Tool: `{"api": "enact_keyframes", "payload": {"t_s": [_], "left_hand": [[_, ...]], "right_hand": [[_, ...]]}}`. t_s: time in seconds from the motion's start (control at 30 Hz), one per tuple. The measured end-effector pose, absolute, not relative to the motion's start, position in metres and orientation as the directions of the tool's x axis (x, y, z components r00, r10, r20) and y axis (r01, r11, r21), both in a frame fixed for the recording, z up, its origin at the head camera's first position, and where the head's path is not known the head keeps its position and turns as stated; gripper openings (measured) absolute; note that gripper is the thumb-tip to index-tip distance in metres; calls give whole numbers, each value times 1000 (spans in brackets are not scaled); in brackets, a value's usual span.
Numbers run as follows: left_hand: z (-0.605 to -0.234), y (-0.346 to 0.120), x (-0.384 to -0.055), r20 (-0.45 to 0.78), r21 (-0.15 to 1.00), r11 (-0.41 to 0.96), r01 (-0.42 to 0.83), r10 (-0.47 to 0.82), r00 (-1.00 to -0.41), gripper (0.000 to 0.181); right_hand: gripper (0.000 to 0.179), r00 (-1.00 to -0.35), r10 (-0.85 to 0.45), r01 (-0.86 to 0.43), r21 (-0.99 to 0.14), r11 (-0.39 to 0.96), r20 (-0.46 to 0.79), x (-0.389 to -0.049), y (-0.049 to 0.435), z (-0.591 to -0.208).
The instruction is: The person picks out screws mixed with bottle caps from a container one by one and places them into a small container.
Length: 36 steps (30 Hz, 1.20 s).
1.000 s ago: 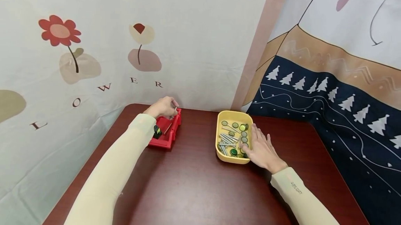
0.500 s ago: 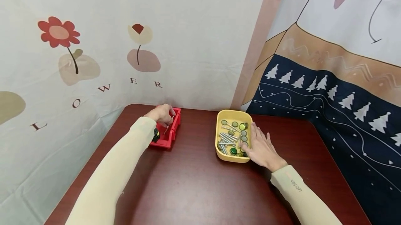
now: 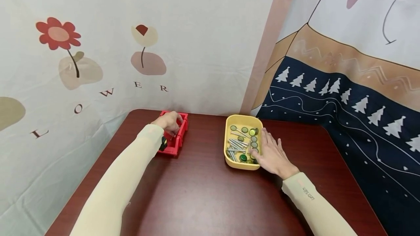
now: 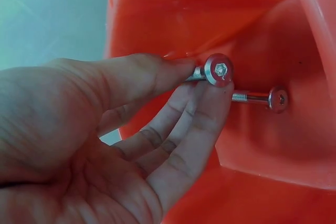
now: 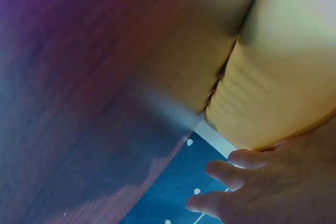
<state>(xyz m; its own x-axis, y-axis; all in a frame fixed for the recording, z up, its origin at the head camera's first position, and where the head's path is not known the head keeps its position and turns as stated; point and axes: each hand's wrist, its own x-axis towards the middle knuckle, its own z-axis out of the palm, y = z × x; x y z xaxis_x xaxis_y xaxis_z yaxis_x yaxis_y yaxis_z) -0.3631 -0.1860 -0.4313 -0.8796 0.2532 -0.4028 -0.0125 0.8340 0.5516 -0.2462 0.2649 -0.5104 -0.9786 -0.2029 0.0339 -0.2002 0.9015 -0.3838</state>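
Pinching a bolt (image 4: 218,71), left hand (image 3: 168,121) dips into red bin (image 3: 181,134).

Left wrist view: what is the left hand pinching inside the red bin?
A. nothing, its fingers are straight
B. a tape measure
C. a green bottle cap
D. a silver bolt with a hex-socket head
D: the left hand pinches a bolt between thumb and fingers inside the red bin, with a second bolt lying just beyond it.
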Motion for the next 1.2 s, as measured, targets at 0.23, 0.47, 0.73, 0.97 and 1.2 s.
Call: {"api": "enact_keyframes", "payload": {"t_s": [0.23,0.47,0.73,0.97,1.2], "left_hand": [[-431,-185,-361,-397,553,833,-14,249,-883,51],[-422,-183,-358,-350,533,846,14,236,-907,41],[-411,-184,-354,-296,521,853,24,207,-932,38],[-407,-182,-346,-119,450,883,130,203,-972,40],[-405,-167,-341,43,363,908,209,208,-977,38]], "right_hand": [[102,-978,-204,-201,-379,903,34,-246,265,-510],[103,-980,-195,-191,-381,904,30,-244,268,-510],[103,-980,-198,-195,-385,902,30,-244,268,-511],[103,-977,-211,-209,-364,908,34,-246,267,-509],[103,-977,-213,-208,-375,903,30,-246,267,-509]]}}
